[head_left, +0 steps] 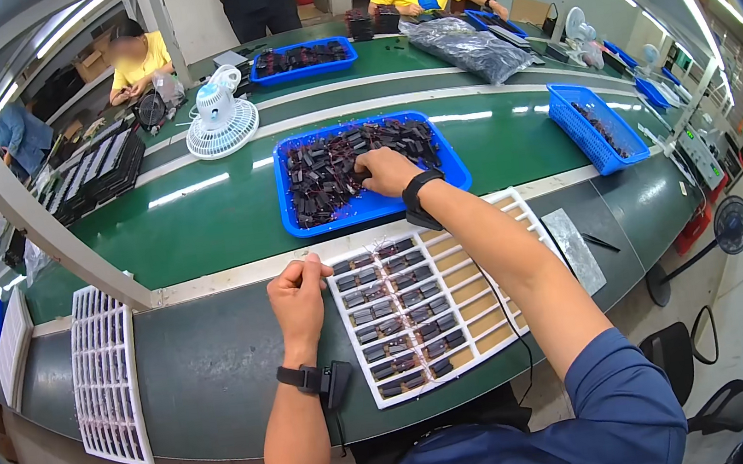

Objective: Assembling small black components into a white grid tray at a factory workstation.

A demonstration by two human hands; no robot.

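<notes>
My right hand (385,172) reaches into a blue tray (379,216) piled with small black rectangular parts with thin wires (314,179). Its fingers are bent down at the heap; whatever they pinch is hidden. Closer to me, my left hand (298,301) is closed, thumb against the curled fingers, beside the upper left corner of a white grid tray (436,378). I cannot make out what, if anything, it holds. Black parts lie in pairs in the grid's left columns, while brown backing shows in the right ones. My right forearm passes over the grid's right side.
Another white grid (107,376) lies left. A blue basket (598,125) stands right, a white fan (221,120) and another blue tray (305,70) farther back. A metal post (44,207) rises at left. A thin black cable crosses the near grid. Co-workers are across the bench.
</notes>
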